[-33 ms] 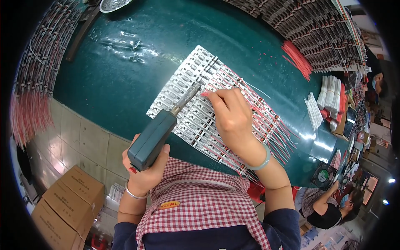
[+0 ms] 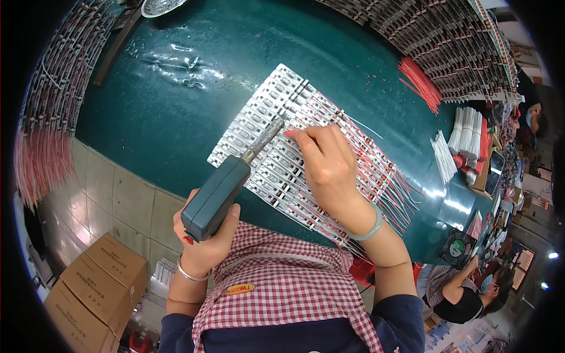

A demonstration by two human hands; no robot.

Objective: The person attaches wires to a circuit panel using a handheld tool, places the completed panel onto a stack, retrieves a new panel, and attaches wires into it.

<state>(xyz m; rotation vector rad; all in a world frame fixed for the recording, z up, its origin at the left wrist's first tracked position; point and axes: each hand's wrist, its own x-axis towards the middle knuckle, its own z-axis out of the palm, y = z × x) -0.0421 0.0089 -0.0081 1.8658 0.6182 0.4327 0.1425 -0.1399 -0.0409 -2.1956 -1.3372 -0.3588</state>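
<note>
My left hand point(image 2: 207, 242) is wrapped round the grip of a dark green soldering gun point(image 2: 215, 197). The tool's tip reaches a white panel of small circuit boards point(image 2: 247, 125) lying on the table. Close to that tip, my right hand point(image 2: 331, 167) pinches a red wire point(image 2: 290, 134) over the panel. Many thin red and white wires point(image 2: 401, 200) run off the panel's right side. My right fingers cover part of the boards beneath them.
Stacks of wired boards point(image 2: 47, 112) stand at left, and more point(image 2: 424, 41) at back right. Red wires point(image 2: 421, 82) and white wire bundles point(image 2: 465, 130) lie at right. A metal bowl point(image 2: 160, 7) sits at the far edge. Cartons point(image 2: 97, 288) stand lower left; a co-worker point(image 2: 471, 288) is at right.
</note>
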